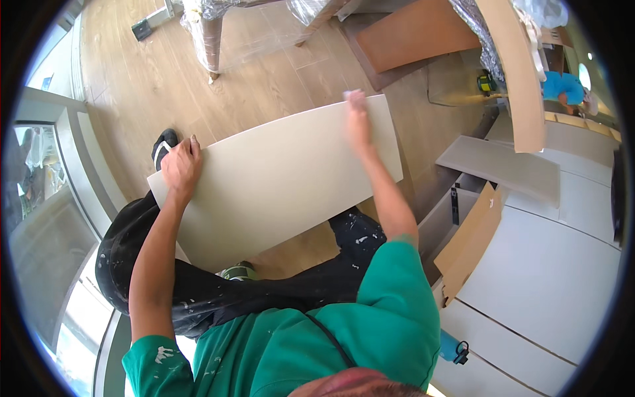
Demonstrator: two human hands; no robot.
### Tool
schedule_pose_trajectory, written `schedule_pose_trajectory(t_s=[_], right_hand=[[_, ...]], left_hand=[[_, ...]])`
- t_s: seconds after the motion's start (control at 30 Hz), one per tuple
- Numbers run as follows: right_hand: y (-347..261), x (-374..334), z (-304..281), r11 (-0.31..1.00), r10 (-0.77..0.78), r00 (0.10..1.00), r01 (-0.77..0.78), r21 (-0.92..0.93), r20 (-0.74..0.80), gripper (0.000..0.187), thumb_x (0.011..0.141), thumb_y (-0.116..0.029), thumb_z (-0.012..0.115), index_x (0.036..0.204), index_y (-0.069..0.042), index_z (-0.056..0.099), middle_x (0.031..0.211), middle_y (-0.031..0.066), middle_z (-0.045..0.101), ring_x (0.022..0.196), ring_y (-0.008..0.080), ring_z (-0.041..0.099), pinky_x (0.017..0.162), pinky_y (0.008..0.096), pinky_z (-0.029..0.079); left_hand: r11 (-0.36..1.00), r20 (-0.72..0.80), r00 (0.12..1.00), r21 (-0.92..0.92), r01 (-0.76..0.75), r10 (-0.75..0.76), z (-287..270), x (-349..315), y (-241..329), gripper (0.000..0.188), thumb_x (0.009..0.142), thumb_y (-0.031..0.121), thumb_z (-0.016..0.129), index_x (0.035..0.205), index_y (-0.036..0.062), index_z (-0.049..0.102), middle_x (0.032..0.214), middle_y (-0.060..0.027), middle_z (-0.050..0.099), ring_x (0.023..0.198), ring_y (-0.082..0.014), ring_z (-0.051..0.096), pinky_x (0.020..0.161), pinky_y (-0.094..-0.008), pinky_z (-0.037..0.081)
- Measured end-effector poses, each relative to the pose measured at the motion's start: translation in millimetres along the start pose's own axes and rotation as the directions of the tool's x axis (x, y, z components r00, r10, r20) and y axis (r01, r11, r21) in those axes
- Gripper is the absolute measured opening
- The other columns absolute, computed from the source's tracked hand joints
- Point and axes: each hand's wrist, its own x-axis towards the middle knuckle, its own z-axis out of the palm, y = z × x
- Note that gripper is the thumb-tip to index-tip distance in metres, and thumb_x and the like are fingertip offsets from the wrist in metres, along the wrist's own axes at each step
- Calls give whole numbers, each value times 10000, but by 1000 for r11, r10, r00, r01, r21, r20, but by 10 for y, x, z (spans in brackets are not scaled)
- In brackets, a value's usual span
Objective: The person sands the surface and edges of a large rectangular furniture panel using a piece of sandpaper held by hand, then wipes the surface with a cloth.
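A long cream-coloured board (278, 175) lies tilted across my legs. My left hand (182, 167) is closed on its far left corner area, fingers hooked over the edge. At the far right edge of the board is my right hand (358, 114), smeared by motion, its fingers drawn together. Something small and pale seems to show at those fingertips, but I cannot make out what it is. The far edge of the board bows slightly in this view.
Plastic-wrapped furniture legs (211, 40) stand ahead, beside brown panels (420, 36) on the wood floor. To my right are a grey panel (503, 169), torn cardboard (469, 241), white panels (542, 278) and a blue bottle (452, 347). A glazed door frame (73, 159) is at left; another person (562, 86) is far right.
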Motion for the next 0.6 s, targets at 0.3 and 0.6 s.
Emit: schedule_pose_trajectory(t_s=[0.3,0.6], right_hand=[[479,-45,9,987,39,998,-31,-160,44,578,951,59,458,1527,86,408,1600,287,390,1515,410,352,1289,461,246],[1567,91,-113,850,436,880,-336,-406,186,532,1001,-23,443,1523,78,418,1578,267,439,1486,419,388,1253,468,296]], left_hand=[[999,-21,999,38,-29,30,95,34,-43,462,1056,345,503,793,15,693,786,-251,694,738,-430,691,720,-508,533],[1000,15,1000,26,11,-11,12,-25,-52,454,1050,364,509,832,24,717,805,-246,702,760,-441,695,737,-517,539]])
